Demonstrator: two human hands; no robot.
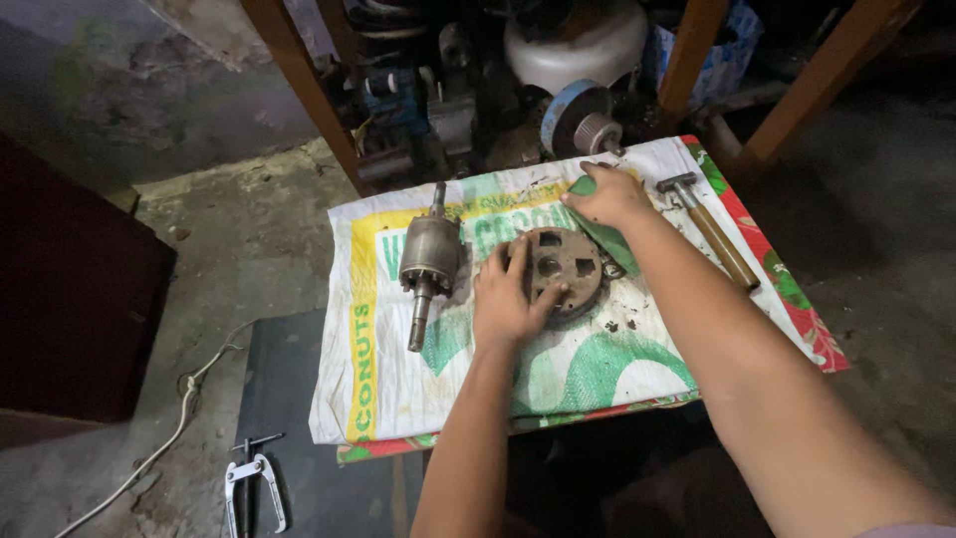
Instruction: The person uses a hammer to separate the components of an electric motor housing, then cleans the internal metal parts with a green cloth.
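Nearest me, my left hand (506, 304) lies spread flat on the round metal plate (564, 269), best pressed firmly, while my right hand (609, 196) beyond it pinches the green cloth (605, 237)

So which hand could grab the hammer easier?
Probably the right hand: it rests on the green cloth, close to the hammer. The left hand is farther away, pressing on the round metal plate.
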